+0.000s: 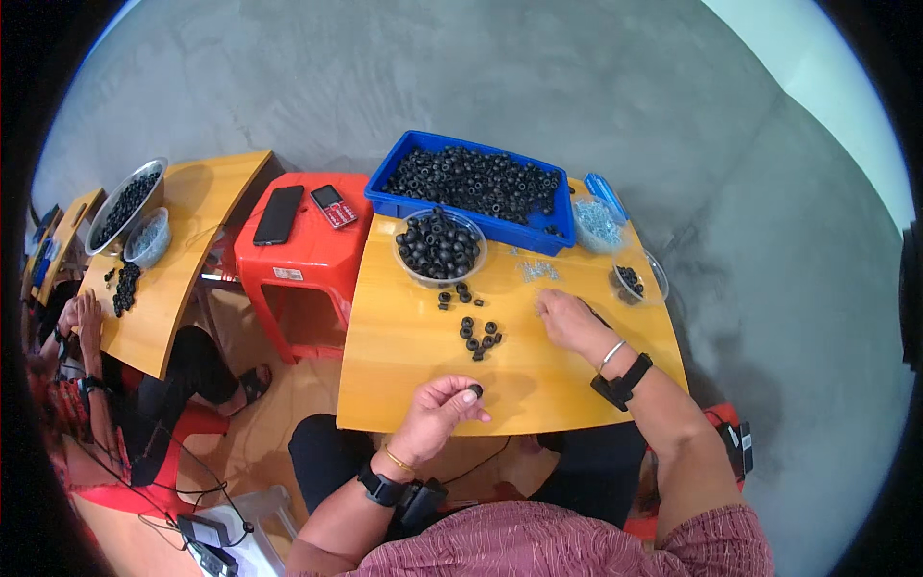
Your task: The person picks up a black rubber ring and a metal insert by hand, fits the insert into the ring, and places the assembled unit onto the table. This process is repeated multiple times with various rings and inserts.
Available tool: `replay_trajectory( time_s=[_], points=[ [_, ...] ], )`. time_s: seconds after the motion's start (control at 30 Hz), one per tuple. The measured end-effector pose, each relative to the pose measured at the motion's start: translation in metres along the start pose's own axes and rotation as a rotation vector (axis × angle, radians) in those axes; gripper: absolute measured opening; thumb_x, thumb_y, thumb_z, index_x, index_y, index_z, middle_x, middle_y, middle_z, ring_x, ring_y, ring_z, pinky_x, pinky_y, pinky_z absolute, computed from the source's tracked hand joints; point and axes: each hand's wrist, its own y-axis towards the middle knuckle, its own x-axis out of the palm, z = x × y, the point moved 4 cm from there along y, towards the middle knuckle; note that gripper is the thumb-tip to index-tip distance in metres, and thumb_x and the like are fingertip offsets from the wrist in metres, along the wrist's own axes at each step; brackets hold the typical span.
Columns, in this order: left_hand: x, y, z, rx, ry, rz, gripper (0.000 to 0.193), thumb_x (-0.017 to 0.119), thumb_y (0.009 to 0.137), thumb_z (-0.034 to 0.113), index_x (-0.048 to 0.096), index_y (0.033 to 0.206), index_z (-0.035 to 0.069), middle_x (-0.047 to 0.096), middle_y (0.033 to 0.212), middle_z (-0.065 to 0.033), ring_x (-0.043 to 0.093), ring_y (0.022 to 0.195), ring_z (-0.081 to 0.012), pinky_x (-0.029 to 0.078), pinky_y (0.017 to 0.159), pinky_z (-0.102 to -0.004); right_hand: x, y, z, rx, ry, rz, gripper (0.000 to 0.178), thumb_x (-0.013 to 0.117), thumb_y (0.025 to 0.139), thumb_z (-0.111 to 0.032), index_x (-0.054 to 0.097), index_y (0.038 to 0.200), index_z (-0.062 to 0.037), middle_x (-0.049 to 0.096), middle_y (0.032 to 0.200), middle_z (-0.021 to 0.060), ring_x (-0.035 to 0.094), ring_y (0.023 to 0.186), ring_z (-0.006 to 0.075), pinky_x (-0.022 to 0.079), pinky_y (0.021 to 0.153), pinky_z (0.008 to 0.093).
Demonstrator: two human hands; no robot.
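My left hand (440,412) is near the front edge of the wooden table (404,337), its fingers pinched on a small black rubber ring (475,390). My right hand (569,320) rests fingers-down on the table further back, close to a scatter of small silver metal pieces (536,270); what is under its fingertips is hidden. Between the hands lies a cluster of several black rings (479,337). Behind it stands a clear bowl (439,246) heaped with black rings.
A blue bin (473,183) of black rings sits at the table's back edge. A clear tub of silver parts (597,221) and a small bowl (636,279) stand right. A red stool (306,240) holds two phones. Another person works at a left table (173,260).
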Motion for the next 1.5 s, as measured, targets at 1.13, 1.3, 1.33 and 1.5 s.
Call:
replay_trajectory(
  time_s=[1.13,1.3,1.33,1.5],
  points=[
    [0.011,0.003,0.001,-0.030,0.061,0.126,0.011,0.052,0.085,0.004,0.057,0.094,0.000,0.055,0.078,-0.0015,0.052,0.065,-0.0094,0.052,0.072,-0.0328,-0.023,-0.044,-0.019,0.160,0.437,0.107,0.009,0.051,0.076,-0.009,0.052,0.078,-0.0006,0.058,0.072,0.0177,0.056,0.070,0.0342,0.045,0.063,0.0375],
    [0.011,0.001,0.002,0.014,0.075,0.101,0.011,0.051,0.085,0.004,0.056,0.094,-0.001,0.056,0.078,-0.0021,0.053,0.066,-0.0102,0.052,0.072,-0.0330,-0.039,-0.045,-0.016,0.181,0.333,0.401,0.009,0.054,0.076,-0.009,0.051,0.078,-0.0004,0.058,0.072,0.0163,0.057,0.069,0.0293,0.045,0.062,0.0361],
    [0.012,-0.001,0.002,0.002,0.092,0.127,0.011,0.051,0.085,0.004,0.056,0.093,-0.001,0.056,0.078,-0.0024,0.054,0.067,-0.0108,0.052,0.073,-0.0332,-0.036,-0.047,-0.014,0.182,0.334,0.403,0.009,0.054,0.076,-0.009,0.051,0.078,-0.0004,0.058,0.072,0.0163,0.057,0.069,0.0293,0.045,0.062,0.0361],
    [0.010,0.005,-0.001,-0.011,0.108,0.143,0.012,0.048,0.087,0.006,0.054,0.094,-0.002,0.056,0.086,-0.0051,0.056,0.079,-0.0137,0.051,0.079,-0.0345,-0.004,-0.059,0.030,0.367,0.341,0.227,0.012,0.057,0.075,-0.010,0.054,0.081,-0.0007,0.059,0.075,0.0145,0.058,0.071,0.0265,0.046,0.065,0.0338]
  ],
)
